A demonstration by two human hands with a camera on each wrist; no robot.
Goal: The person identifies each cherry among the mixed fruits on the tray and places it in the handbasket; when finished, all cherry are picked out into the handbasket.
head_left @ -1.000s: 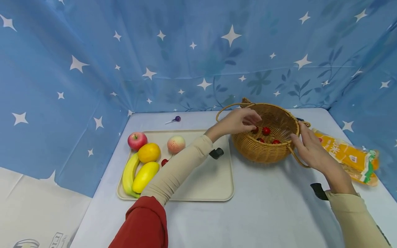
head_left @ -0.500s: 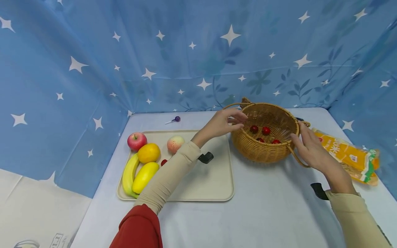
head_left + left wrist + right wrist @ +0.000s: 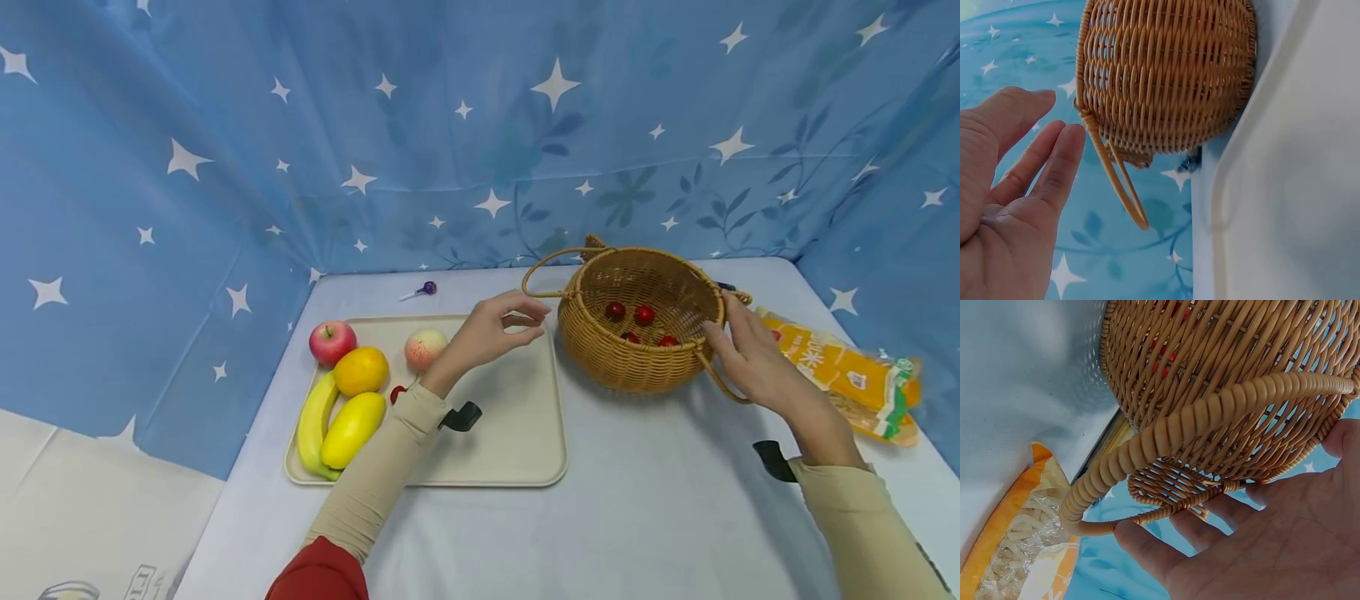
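Observation:
My left hand (image 3: 498, 332) is above the right part of the beige tray (image 3: 517, 467). Its fingers are loosely bent, and nothing lies between them. To its right stands a brown wicker basket (image 3: 637, 367), with several red cherries (image 3: 643, 315) inside. My right hand (image 3: 757, 358) touches the right side of the basket's rim with fairly straight fingers. In the right wrist view its fingers reach the rim beside the coiled handle (image 3: 1166, 434). The left wrist view shows the left hand (image 3: 1019, 169) apart from the basket (image 3: 1166, 69).
On the tray's left are an apple (image 3: 332, 342), an orange fruit (image 3: 361, 370), a banana (image 3: 315, 425), a yellow mango-like fruit (image 3: 352, 430), a peach (image 3: 425, 348) and a cherry (image 3: 397, 393). A lollipop (image 3: 422, 290) lies behind it. An orange food bag (image 3: 847, 379) lies at right.
My left hand has moved out from over the basket, leftward and nearer to me, over the tray. The right hand has stayed at the rim.

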